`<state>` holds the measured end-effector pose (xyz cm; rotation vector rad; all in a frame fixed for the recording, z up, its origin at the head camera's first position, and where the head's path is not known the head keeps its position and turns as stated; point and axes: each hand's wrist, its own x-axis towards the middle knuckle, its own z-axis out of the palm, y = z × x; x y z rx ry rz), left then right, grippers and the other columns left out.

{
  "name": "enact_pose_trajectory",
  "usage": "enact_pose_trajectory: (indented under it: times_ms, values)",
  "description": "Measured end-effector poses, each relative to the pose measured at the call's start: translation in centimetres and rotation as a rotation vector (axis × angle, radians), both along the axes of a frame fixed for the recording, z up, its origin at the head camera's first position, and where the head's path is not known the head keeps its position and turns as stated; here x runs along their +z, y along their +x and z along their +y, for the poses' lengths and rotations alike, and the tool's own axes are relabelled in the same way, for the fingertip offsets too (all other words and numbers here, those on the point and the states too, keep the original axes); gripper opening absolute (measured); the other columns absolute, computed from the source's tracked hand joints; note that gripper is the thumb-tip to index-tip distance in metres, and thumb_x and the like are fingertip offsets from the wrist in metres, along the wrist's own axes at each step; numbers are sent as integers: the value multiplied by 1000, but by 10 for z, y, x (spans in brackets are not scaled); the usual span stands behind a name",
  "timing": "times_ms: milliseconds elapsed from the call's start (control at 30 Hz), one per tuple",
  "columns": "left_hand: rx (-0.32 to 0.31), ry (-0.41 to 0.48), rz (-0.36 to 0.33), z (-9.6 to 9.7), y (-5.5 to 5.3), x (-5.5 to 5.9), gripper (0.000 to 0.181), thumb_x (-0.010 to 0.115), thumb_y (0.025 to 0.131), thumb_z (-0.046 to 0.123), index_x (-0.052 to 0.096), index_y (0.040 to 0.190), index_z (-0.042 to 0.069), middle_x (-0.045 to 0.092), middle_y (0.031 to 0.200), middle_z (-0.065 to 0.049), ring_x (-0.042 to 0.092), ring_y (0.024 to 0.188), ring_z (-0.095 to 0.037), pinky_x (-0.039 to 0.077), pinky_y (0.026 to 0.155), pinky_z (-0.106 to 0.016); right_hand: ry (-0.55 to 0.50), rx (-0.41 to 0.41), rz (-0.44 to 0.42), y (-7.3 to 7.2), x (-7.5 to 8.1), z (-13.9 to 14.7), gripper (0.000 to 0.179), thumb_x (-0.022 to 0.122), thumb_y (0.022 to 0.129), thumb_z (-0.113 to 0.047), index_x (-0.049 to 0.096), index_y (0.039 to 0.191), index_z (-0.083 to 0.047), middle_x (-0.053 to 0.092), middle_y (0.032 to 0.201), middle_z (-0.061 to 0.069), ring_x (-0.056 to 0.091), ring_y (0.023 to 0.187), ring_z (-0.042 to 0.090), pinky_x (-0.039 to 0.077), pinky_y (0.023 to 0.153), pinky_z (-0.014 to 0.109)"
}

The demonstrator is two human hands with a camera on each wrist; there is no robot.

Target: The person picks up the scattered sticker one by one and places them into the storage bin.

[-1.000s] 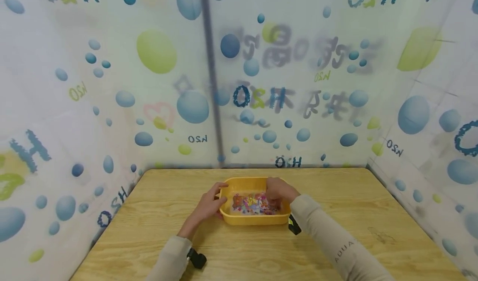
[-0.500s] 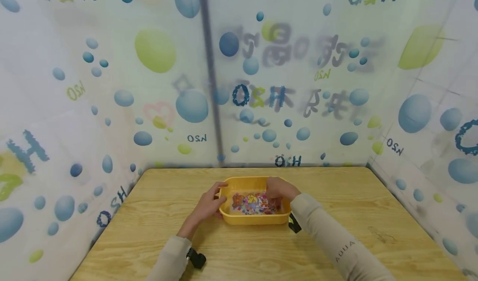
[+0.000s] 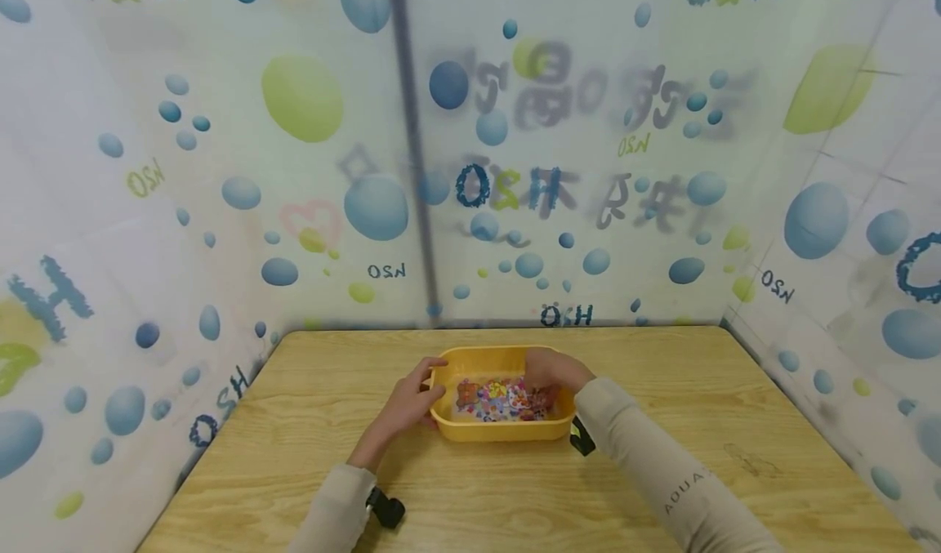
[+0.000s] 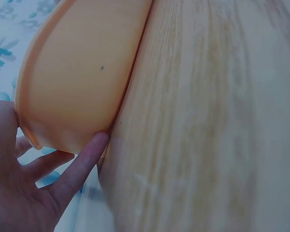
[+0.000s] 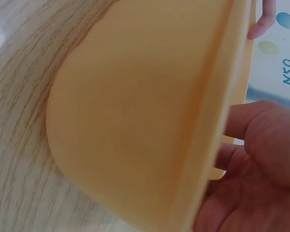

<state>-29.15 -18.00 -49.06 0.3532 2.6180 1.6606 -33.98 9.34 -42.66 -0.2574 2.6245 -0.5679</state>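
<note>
A yellow plastic basin stands on the table, with a layer of small, many-coloured pieces on its bottom, among them a brown one at the left. Their exact kind is too small to tell. My left hand holds the basin's left end, thumb at the rim; in the left wrist view a fingertip touches the outer wall low down. Over the right end, my right hand reaches inside with its fingers pointing down among the pieces. The basin wall hides those fingertips in the right wrist view, so whatever they touch is hidden.
The wooden table reaches back to a curtain printed with bubbles and letters, which also closes both sides. Black wrist cameras sit under the left wrist and the right wrist. A faint scribble marks the table at right.
The right hand shifts very slightly within the basin's right end. The left hand stays on the basin's left side, and the basin stays in place. The head view tilts a little.
</note>
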Motion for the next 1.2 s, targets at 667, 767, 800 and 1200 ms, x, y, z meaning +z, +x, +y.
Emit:
enact_pose_trajectory:
  times_ms: [667, 767, 800, 1200]
  values:
    - [4, -25, -30, 0, 0, 1, 45, 57, 102, 11, 52, 146, 17, 52, 150, -28, 71, 100, -32, 64, 52, -39, -3, -25, 115, 10, 15, 11, 9, 70, 92, -10, 72, 95, -2, 61, 79, 6, 67, 68, 23, 64, 65, 31]
    - [4, -26, -22, 1, -2, 3, 45, 57, 102, 11, 52, 146, 16, 52, 149, -28, 71, 100, -32, 64, 52, -39, -31, -16, 138, 9, 19, 16, 10, 70, 93, -11, 72, 98, -3, 65, 84, 8, 65, 68, 23, 64, 64, 30]
    - [7, -27, -23, 2, -2, 3, 45, 58, 102, 11, 52, 146, 17, 52, 150, -28, 71, 100, -32, 64, 52, -39, -34, -13, 142, 8, 20, 18, 10, 70, 93, -11, 73, 98, -3, 65, 85, 8, 64, 68, 22, 63, 63, 29]
    - [22, -31, -27, 3, 1, 5, 45, 59, 101, 11, 53, 145, 17, 53, 148, -28, 71, 102, -34, 64, 52, -39, -15, 0, 155, 8, 20, 24, 9, 68, 94, -12, 72, 95, -4, 64, 84, 7, 55, 63, 17, 60, 57, 24]
